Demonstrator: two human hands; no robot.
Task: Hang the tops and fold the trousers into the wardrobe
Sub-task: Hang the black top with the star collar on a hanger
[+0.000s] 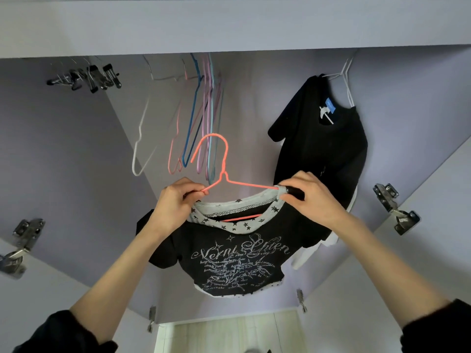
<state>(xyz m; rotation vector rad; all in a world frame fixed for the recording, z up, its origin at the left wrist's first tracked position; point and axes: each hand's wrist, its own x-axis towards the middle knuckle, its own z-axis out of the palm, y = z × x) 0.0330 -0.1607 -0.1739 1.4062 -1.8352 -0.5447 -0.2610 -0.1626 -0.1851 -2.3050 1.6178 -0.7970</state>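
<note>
Both hands hold a black printed top up inside the wardrobe: the left hand pinches the orange hanger at its left shoulder, while the right hand grips the top's collar over the hanger's right end. Another black top hangs behind.

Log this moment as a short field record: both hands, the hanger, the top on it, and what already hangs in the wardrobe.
left hand: pinches the left arm of the orange hanger
right hand: grips the printed black top at its right shoulder, on the hanger's end
orange hanger: hook free, not on a rail
printed black top: on the hanger, star-print collar up
already hung: plain black top on a white hanger, right
spare: empty coloured hangers; clip hangers upper left
</note>
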